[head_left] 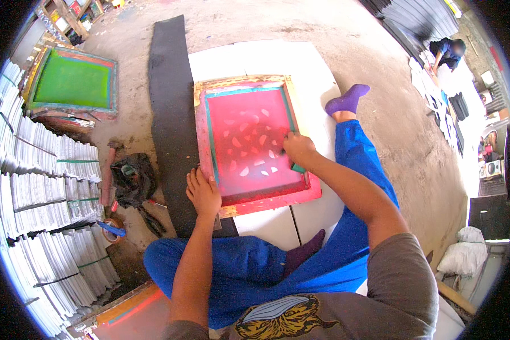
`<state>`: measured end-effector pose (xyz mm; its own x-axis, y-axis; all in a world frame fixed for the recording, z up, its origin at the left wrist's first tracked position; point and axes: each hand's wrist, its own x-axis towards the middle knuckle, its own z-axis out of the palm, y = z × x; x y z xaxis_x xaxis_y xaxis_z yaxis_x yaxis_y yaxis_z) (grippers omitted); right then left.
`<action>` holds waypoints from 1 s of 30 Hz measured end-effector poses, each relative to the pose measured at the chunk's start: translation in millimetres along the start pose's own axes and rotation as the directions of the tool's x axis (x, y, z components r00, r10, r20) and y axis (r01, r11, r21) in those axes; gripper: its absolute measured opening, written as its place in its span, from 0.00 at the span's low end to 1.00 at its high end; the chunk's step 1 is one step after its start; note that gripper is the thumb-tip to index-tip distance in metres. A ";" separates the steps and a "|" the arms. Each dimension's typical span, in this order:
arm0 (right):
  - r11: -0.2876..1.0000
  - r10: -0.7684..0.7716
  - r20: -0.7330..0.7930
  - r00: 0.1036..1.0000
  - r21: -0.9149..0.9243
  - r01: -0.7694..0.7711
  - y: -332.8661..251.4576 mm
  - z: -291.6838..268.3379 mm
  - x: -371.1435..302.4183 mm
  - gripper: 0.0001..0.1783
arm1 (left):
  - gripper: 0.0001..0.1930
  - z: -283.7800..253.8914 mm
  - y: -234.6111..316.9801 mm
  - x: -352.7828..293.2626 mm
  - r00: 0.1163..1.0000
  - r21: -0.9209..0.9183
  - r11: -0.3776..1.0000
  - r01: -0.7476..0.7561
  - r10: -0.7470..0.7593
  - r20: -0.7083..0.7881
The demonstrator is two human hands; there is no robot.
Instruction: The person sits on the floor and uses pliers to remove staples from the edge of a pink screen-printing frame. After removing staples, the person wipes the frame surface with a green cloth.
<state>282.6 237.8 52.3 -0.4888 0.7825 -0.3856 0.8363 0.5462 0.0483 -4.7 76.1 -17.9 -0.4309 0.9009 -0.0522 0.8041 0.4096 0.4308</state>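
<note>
A wooden screen-printing frame (297, 107) with pink mesh and teal tape lies flat between my legs on white sheets (317, 73). Pale leaf-like or petal-like shapes show through the mesh. My left hand (203, 191) rests on the frame's lower left edge, its fingers stretched out and a little apart. Over the right side of the mesh my right hand (299, 150) is closed. A small green piece (298, 168) shows just below it; whether the hand holds that or something else is hidden. Red ink is thickest along the frame's near inner edge.
Left of the frame lies a long black sheet (173, 102). Beyond it are a green screen frame (73, 79), a black plastic bag (133, 178), a roll of tape (112, 231) and stacked white bundles (45, 192). Another person (449, 54) works at far right, near a white sack (463, 252).
</note>
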 end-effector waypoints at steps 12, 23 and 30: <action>0.948 0.143 0.106 0.984 0.270 -0.167 -25.4 -12.6 -59.5 0.11 | 0.28 -1.2 -4.3 2.6 1.000 -0.073 0.997 -0.021 0.021 0.008; 0.808 0.252 -0.353 0.901 0.589 0.005 -60.9 -11.6 28.1 0.12 | 0.27 -13.5 -10.4 -6.9 0.994 -0.052 0.998 0.024 -0.018 0.111; 0.729 0.247 -0.422 0.873 0.674 0.120 -133.0 24.3 133.2 0.12 | 0.26 -8.4 -5.7 -7.2 0.994 -0.043 0.999 0.012 -0.008 0.108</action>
<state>112.3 262.1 -27.9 -0.3250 0.9435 0.0641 0.7182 0.2903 -0.6324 -9.7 66.1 -12.4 -0.3905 0.9079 -0.1522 0.7805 0.4142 0.4682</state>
